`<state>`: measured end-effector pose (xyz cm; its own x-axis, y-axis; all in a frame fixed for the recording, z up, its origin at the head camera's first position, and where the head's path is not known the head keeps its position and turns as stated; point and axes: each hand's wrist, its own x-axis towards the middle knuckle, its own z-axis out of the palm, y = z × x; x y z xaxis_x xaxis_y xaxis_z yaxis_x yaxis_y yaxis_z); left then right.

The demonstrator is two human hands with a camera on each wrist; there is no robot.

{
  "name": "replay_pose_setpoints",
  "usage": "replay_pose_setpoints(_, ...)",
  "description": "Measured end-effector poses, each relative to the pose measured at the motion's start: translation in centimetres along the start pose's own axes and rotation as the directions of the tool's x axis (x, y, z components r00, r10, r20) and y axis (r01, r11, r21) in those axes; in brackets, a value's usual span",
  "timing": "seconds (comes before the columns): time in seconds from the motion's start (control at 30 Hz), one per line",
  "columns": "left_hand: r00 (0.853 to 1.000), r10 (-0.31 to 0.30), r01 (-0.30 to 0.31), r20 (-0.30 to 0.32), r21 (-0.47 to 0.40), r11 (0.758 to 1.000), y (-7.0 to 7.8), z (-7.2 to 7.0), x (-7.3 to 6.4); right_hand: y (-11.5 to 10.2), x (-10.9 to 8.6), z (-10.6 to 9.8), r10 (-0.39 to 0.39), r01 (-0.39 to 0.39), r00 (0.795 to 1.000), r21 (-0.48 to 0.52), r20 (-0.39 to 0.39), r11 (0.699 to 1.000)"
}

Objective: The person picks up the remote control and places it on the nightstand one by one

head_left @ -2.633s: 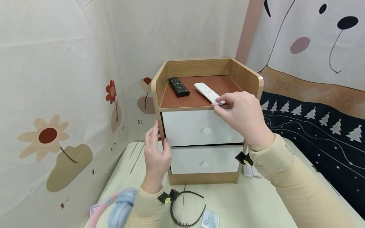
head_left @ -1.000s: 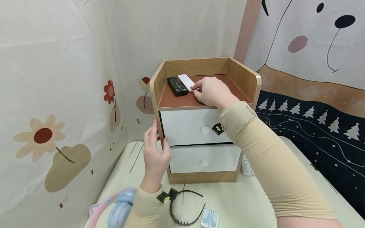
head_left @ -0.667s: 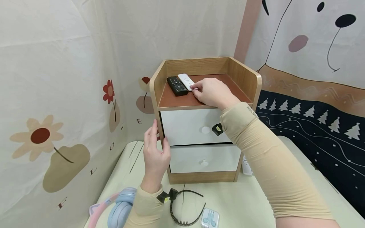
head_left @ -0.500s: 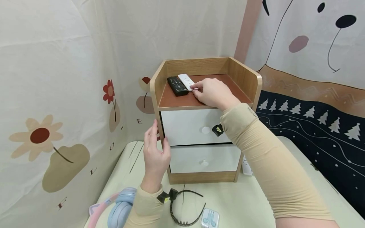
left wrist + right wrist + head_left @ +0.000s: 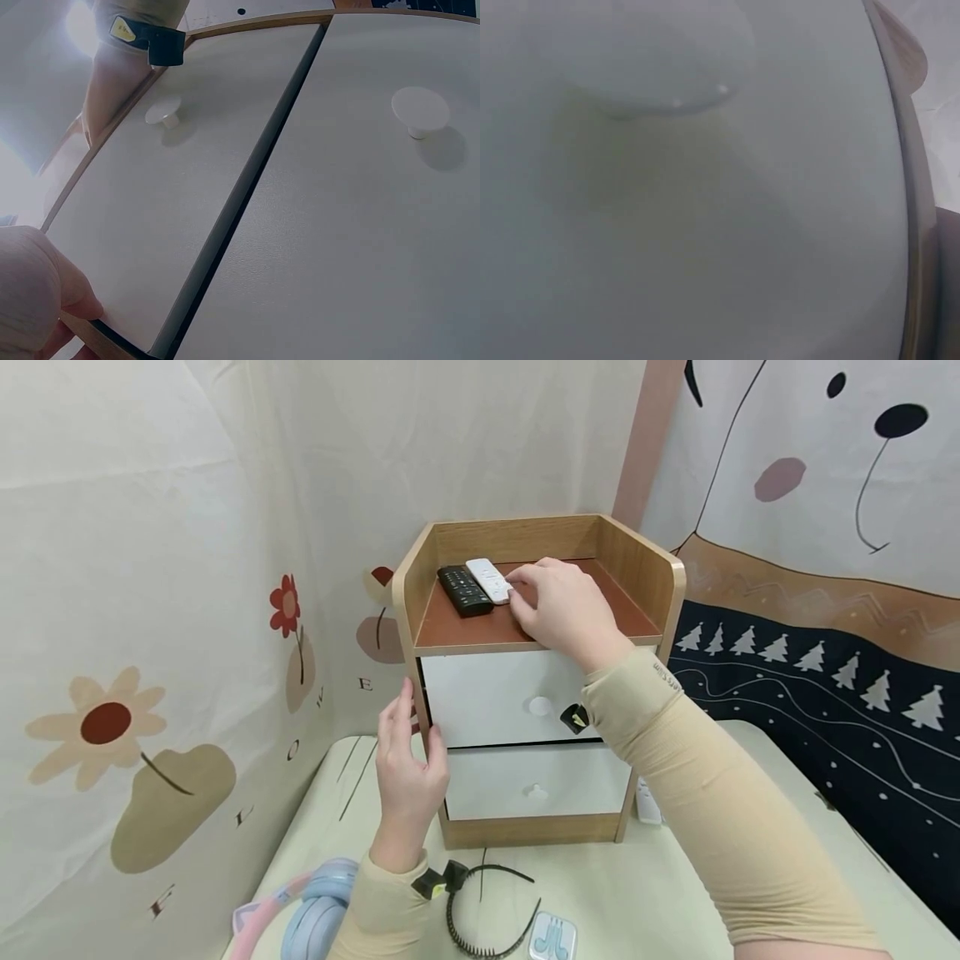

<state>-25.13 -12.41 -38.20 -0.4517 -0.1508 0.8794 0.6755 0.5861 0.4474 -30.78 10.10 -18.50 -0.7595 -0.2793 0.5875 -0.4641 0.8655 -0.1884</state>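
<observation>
On the brown top of a small wooden cabinet (image 5: pixel 536 832), a white remote control (image 5: pixel 487 580) lies alongside a black remote control (image 5: pixel 464 591). My right hand (image 5: pixel 566 608) is at the near end of the white remote, thumb and index finger parted right beside it. My left hand (image 5: pixel 408 768) rests against the cabinet's left front edge with fingers extended; the left wrist view shows its thumb at the edge of a white drawer front (image 5: pixel 187 165). In the right wrist view a drawer front (image 5: pixel 780 225) and its round knob (image 5: pixel 652 52) fill most of the picture.
Blue and pink headphones (image 5: pixel 322 893), a black headband (image 5: pixel 452 914) and boxed earphones (image 5: pixel 552 937) lie in front of the cabinet. A white object (image 5: pixel 647 803) lies by its right side. Raised wooden sides (image 5: pixel 641 568) border the cabinet top.
The white remote has shifted left until it lies alongside the black one. My right hand went with it, pinching its near end, and now has let go. My left hand has stayed put.
</observation>
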Motion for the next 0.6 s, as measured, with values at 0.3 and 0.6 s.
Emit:
replay_pose_setpoints(0.3,1.0,-0.01,0.01,0.006,0.006,1.0,0.4,-0.3,0.0,0.6,-2.5,-0.1,-0.1,0.131,0.958,0.098,-0.268,0.987)
replay_pose_setpoints(0.6,1.0,0.015,-0.015,-0.004,0.013,1.0,0.0,-0.1,0.0,2.6,-5.0,-1.0,-0.236,0.326,0.793,0.065,-0.561,0.943)
